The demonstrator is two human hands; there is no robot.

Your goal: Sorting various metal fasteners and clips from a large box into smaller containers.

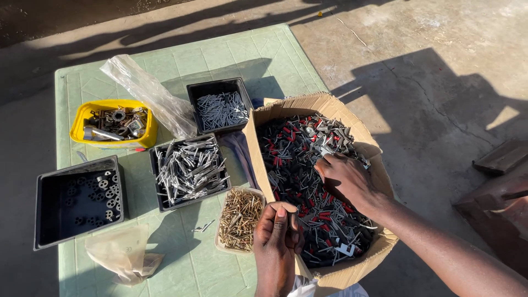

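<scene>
box: cardboard box (324,107) at right edge of green table (181,60); flaps open, tilted toward the person so contents are easy to reach; full of mixed hardware (291,165), black and red pieces, grey screws, small metal brackets
right hand: right hand (346,179) inside the box, palm down on the pile; fingers curled and digging into the pieces at the far-middle; cannot tell whether anything is pinched, fingertips buried
left hand: left hand (278,231) at near rim of box, just beside the brass tray; fingers bunched closed, thumb over them, seemingly cupping small picked items; what it holds is hidden
brass tray: shallow clear tray (240,219) of brass-coloured screws, touching box's left wall; placed close so drops are short
middle tray: black tray (190,170) of long silver screws, left of box
far tray: black tray of thin nails (220,107), far side, just beside box corner
yellow tub: yellow tub (113,122) with assorted metal fittings, far left
left bin: black bin (77,201), mostly bare, a few washers; near left
bags: clear plastic bag (146,91) lying across far table; crumpled bag (124,253) at near edge
layout: one kind per container, ranged around the box like sorting bins
ground: concrete floor (429,82), long shadows
</scene>
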